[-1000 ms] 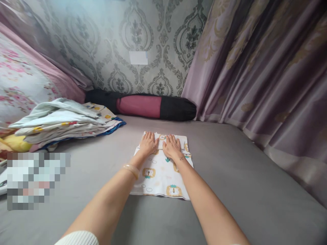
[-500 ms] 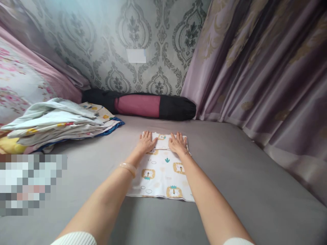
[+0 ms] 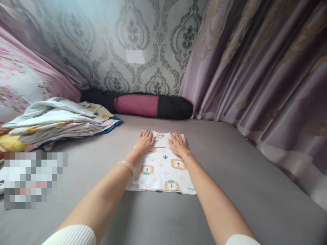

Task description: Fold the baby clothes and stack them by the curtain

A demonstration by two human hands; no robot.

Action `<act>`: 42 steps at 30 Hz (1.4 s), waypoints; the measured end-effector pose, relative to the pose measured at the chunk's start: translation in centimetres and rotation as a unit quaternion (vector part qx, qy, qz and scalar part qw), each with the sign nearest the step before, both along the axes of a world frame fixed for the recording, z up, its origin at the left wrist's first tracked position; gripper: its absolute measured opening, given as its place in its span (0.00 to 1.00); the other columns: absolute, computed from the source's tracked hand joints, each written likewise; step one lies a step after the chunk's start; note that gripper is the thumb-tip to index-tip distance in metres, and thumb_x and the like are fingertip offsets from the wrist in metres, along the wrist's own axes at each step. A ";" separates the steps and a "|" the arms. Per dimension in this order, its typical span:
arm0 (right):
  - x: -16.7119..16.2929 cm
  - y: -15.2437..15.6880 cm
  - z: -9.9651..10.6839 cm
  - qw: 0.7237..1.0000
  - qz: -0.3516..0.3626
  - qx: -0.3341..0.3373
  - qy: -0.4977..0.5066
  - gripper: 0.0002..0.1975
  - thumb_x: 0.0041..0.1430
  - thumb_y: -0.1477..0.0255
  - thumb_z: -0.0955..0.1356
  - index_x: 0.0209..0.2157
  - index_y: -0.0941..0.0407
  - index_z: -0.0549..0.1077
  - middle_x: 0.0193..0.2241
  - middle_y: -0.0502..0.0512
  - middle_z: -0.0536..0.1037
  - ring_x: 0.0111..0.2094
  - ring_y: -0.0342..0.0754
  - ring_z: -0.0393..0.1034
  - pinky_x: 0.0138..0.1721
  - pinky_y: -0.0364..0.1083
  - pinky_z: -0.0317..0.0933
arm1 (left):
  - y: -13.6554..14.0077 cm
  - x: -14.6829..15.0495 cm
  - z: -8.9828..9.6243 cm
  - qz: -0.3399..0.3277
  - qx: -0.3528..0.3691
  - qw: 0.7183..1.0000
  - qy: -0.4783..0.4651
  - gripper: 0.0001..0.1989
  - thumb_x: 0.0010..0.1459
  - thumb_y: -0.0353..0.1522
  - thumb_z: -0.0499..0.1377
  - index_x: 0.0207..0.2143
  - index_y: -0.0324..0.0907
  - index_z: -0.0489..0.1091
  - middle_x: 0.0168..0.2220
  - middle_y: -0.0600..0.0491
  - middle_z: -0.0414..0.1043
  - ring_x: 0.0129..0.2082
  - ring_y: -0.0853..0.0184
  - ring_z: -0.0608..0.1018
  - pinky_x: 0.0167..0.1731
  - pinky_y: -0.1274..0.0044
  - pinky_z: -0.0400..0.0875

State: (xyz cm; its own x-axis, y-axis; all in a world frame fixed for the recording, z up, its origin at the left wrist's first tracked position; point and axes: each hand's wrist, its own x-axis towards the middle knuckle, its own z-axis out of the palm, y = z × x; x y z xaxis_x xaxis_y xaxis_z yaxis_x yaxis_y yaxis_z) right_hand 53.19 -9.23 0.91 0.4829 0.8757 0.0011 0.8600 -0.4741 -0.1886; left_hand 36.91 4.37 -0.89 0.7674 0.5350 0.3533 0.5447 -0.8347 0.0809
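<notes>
Lion-print cloth point(image 3: 160, 173), laid flat on the grey sheet point(image 3: 235, 170) directly in front of me, midway between my forearms; a crosswise edge sets off its far band. My left hand point(image 3: 145, 140) rests palm down at the far left corner, fingers extended and grasping nothing. My right hand point(image 3: 178, 143) lies likewise at the far right corner, spread and unclenched. The 2 hands stand apart, with part of the far band visible between them. Note 1 pale bangle point(image 3: 127, 167) on my left wrist and the white ribbed cuff point(image 3: 73, 235) lower on that arm. Left: a heap of folded fabrics point(image 3: 58, 119), well apart from the cloth; nearer me, a pixelated patch obscures the detail. Beyond: a black and maroon roll point(image 3: 136, 104), lying lengthwise before the patterned wall point(image 3: 102, 34). Right: a mauve curtain point(image 3: 242, 68) with gold motifs.
</notes>
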 end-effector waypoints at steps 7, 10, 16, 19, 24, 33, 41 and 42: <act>-1.6 -2.3 0.1 1.000 0.030 0.005 -0.001 0.26 0.69 0.62 0.51 0.66 0.49 0.53 0.69 0.59 0.45 0.69 0.55 0.36 0.64 0.62 0.32 | -1.2 -1.6 -0.1 -0.041 -0.035 0.998 0.042 0.24 0.67 0.39 0.44 0.60 0.38 0.60 0.64 0.40 0.57 0.65 0.55 0.57 0.64 0.58 0.47; -2.3 -3.4 0.0 0.999 0.038 0.010 -0.013 0.26 0.69 0.63 0.53 0.66 0.50 0.54 0.69 0.59 0.46 0.69 0.54 0.37 0.64 0.60 0.32 | -1.8 -2.8 0.0 -0.046 -0.057 0.996 0.056 0.25 0.67 0.40 0.44 0.62 0.38 0.59 0.65 0.40 0.54 0.66 0.55 0.56 0.64 0.58 0.48; -3.2 -6.0 0.3 0.999 0.046 0.004 -0.012 0.27 0.68 0.64 0.54 0.66 0.53 0.54 0.69 0.60 0.45 0.69 0.54 0.37 0.65 0.57 0.34 | -2.7 -5.5 0.1 -0.051 -0.084 0.992 0.077 0.27 0.68 0.41 0.41 0.65 0.39 0.54 0.67 0.40 0.50 0.67 0.55 0.53 0.63 0.58 0.48; -3.6 -7.3 0.5 0.999 0.044 -0.005 -0.006 0.27 0.69 0.63 0.53 0.67 0.52 0.52 0.69 0.60 0.44 0.69 0.54 0.36 0.64 0.58 0.36 | -3.2 -6.9 0.2 -0.050 -0.083 0.992 0.079 0.27 0.68 0.41 0.41 0.65 0.40 0.54 0.67 0.40 0.50 0.67 0.55 0.53 0.63 0.57 0.49; -4.4 -9.5 0.5 0.998 0.063 -0.012 -0.011 0.27 0.69 0.63 0.52 0.67 0.53 0.52 0.69 0.59 0.43 0.69 0.53 0.35 0.65 0.58 0.35 | -4.1 -9.2 0.2 -0.080 -0.064 0.992 0.077 0.25 0.68 0.40 0.42 0.64 0.44 0.56 0.66 0.42 0.53 0.66 0.57 0.55 0.62 0.57 0.51; -5.7 -14.0 0.2 0.997 0.066 0.002 -0.032 0.27 0.69 0.63 0.52 0.66 0.55 0.55 0.69 0.60 0.46 0.68 0.54 0.40 0.65 0.55 0.38 | -5.8 -13.4 0.3 -0.035 -0.078 0.990 0.113 0.28 0.67 0.43 0.39 0.64 0.38 0.53 0.66 0.38 0.52 0.66 0.55 0.55 0.62 0.60 0.50; -6.0 -18.4 0.8 0.999 0.014 -0.028 -0.031 0.30 0.68 0.61 0.52 0.66 0.60 0.53 0.68 0.64 0.48 0.67 0.55 0.45 0.64 0.53 0.42 | -7.5 -17.3 0.9 0.004 -0.112 0.991 0.069 0.28 0.63 0.48 0.42 0.55 0.38 0.60 0.61 0.39 0.60 0.61 0.54 0.64 0.58 0.64 0.57; -6.1 -19.0 0.8 0.999 0.007 -0.030 -0.029 0.30 0.68 0.60 0.52 0.65 0.61 0.55 0.68 0.64 0.49 0.67 0.55 0.46 0.64 0.53 0.42 | -7.6 -17.8 0.9 0.004 -0.121 0.991 0.058 0.26 0.62 0.49 0.43 0.52 0.39 0.62 0.59 0.40 0.62 0.59 0.54 0.66 0.57 0.64 0.59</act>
State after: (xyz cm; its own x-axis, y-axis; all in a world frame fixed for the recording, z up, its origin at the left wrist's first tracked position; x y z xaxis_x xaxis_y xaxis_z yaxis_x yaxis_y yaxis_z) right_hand 47.07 -28.20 1.75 0.4720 0.8813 -0.0237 0.8749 -0.4716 -0.1105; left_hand 19.07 -3.26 0.01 0.7905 0.6000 0.1230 0.5690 -0.7938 0.2150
